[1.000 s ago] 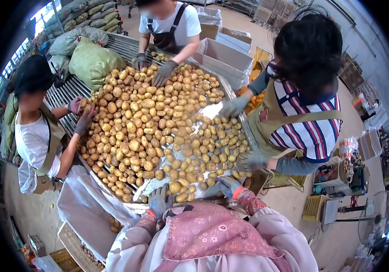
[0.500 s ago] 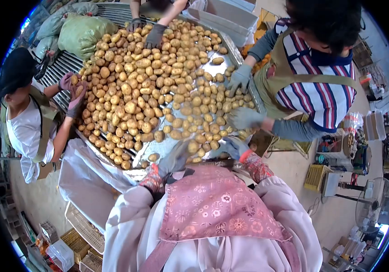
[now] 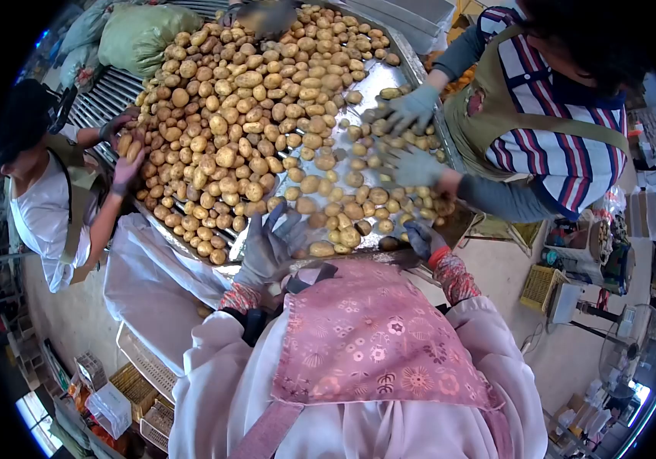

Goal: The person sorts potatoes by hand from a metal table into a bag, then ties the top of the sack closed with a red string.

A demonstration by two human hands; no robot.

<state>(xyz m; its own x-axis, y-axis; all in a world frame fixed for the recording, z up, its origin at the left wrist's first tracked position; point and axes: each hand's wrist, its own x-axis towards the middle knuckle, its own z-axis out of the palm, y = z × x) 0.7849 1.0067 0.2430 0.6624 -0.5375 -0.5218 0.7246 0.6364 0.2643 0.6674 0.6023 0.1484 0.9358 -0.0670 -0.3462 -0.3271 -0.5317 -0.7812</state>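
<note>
Potatoes (image 3: 225, 157) cover much of the metal sorting table (image 3: 383, 77) before me. My left hand (image 3: 269, 246), in a grey glove, is spread at the near edge, its fingers pointing at the potatoes and nothing in its grasp. To the right, my gloved right hand (image 3: 424, 239) hovers by the front corner, fingers loosely bent and apart, beside a dark potato (image 3: 389, 243). Between my hands lies a loose group of potatoes (image 3: 349, 236). Both of my wrists carry patterned red knit cuffs.
A co-worker on the right reaches over the table with two gloved hands (image 3: 412, 164). On the left, another person holds potatoes (image 3: 127, 145). A third person's blurred glove (image 3: 267, 17) is at the far side. Green sacks (image 3: 144, 38) lie on the rollers; a white sheet (image 3: 156, 268) hangs at left.
My hands have moved apart, the left opening wide, the right shifting toward the corner. The right co-worker's hands and nearby potatoes have shifted. The view has tilted slightly.
</note>
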